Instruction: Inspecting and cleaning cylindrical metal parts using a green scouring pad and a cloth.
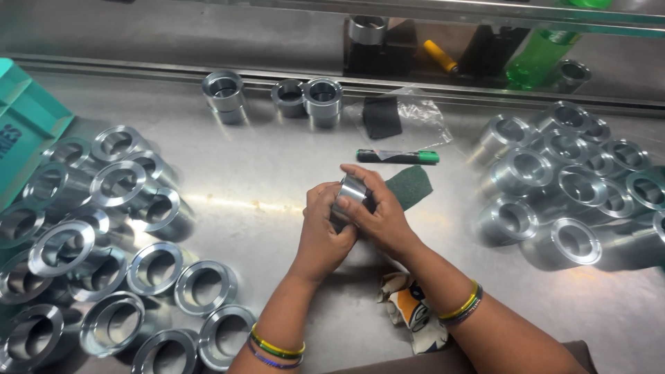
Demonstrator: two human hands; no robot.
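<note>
Nearest the lens, a crumpled patterned cloth with orange and white patches (410,310) lies on the brushed steel table (277,180) between the two forearms, at six o'clock from the hands. Just above it, the left hand (323,232) and right hand (379,211) are pressed together around a shiny cylindrical metal ring (350,189), held over the middle of the table; the left wraps it from below, the right's fingers (360,176) curl over its top edge. A dark green abrasive pad (410,185) sticks out under the right hand at three o'clock. At twelve o'clock lies a green-capped black marker pen (397,156), and beyond it a clear plastic bag holding a dark pad (392,115). At nine o'clock spreads a large heap of flanged metal rings (104,242); at three o'clock sits another cluster of similar rings (568,173). Three more metal rings (273,97) stand at eleven o'clock near the table's rail.
</note>
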